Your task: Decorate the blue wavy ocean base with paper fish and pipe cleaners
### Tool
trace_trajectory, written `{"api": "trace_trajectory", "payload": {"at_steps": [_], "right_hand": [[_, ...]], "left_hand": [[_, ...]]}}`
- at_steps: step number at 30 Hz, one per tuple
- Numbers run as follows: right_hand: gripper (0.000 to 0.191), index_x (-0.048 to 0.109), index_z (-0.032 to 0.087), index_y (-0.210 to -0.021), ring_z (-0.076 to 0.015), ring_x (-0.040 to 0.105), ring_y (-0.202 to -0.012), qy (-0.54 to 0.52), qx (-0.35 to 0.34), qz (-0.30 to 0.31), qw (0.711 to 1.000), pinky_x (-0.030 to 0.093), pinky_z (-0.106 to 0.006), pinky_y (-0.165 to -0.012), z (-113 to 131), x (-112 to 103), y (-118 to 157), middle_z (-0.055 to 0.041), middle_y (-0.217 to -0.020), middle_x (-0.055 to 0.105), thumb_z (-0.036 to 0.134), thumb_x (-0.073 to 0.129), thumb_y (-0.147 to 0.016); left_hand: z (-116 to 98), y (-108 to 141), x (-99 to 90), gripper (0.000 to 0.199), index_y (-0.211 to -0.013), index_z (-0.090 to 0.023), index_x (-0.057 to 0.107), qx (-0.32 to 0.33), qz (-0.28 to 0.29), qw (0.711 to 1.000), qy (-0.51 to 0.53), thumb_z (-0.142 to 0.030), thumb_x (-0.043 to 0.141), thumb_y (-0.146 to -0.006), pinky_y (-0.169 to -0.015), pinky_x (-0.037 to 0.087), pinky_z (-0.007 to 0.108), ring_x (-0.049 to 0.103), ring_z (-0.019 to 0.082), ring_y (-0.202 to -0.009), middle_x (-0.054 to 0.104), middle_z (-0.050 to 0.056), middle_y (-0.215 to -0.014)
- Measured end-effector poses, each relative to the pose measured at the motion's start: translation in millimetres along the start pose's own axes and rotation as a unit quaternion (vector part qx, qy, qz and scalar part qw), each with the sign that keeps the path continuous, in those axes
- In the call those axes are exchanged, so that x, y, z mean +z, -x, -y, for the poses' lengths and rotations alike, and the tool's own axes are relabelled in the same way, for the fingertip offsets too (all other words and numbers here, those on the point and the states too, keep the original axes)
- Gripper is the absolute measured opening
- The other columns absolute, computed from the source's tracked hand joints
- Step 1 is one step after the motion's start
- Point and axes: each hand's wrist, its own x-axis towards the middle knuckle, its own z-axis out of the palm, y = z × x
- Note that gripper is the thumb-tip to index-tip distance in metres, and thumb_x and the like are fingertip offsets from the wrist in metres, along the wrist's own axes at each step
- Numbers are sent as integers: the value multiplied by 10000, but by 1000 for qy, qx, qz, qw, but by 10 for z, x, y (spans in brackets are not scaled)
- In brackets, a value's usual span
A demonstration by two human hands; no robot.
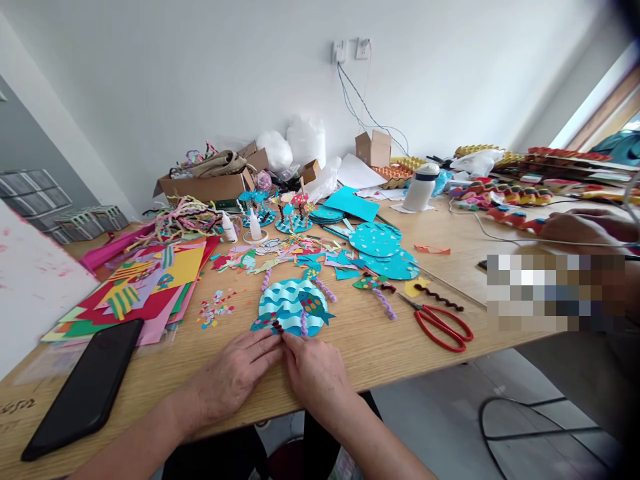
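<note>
My left hand (235, 370) and my right hand (317, 370) meet at the near edge of a blue paper disc (267, 293) with pale wavy strips. Their fingertips close together around the lower end of a dark brown twisted pipe cleaner (277, 327), partly hidden by the fingers. A spotted paper fish (265, 321) is at its upper end. Just beyond my right fingers, a purple pipe cleaner (303, 323) rises to a green spotted fish (314, 303). More purple stems and another fish stand at the disc's far side.
Red-handled scissors (443, 327) lie right, near a loose fish (371, 283) and brown pipe cleaner (440, 298). Left are a black phone (85, 387), coloured paper (187, 267) and confetti (215, 310). Glue bottles (255, 225) and blue discs (387, 265) lie beyond. Another person's hands (590, 227) are far right.
</note>
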Motion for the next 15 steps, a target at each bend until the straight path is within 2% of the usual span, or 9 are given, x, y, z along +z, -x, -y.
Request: {"api": "trace_trajectory", "payload": {"at_steps": [8,11,15], "right_hand": [[236,587,230,-929,-204,652,-657,3,11,19,1000,336,-247,-490,12,-32,-2,-53,-780,694,176,381,-828],[249,584,234,-950,-204,651,-657,6,10,17,1000,338,-247,-490,16,-30,10,-47,-779,691,169,379,-825],[272,572,232,-1007,-201,649,-675,3,-6,1,1000,342,-248,-490,9,5,34,-34,-821,687,166,388,-817]], "left_hand": [[12,66,-20,481,-1310,-138,373,20,-4,1000,8,-45,351,-839,-1017,361,348,355,184,-1245,493,83,-1294],[21,96,17,445,-1276,-120,416,7,-12,1000,8,-49,343,-842,-1014,367,357,363,190,-1241,496,101,-1284],[27,96,62,491,-1310,-152,371,-14,-17,1000,18,-32,333,-836,-1008,375,348,364,176,-1243,469,93,-1310]]}}
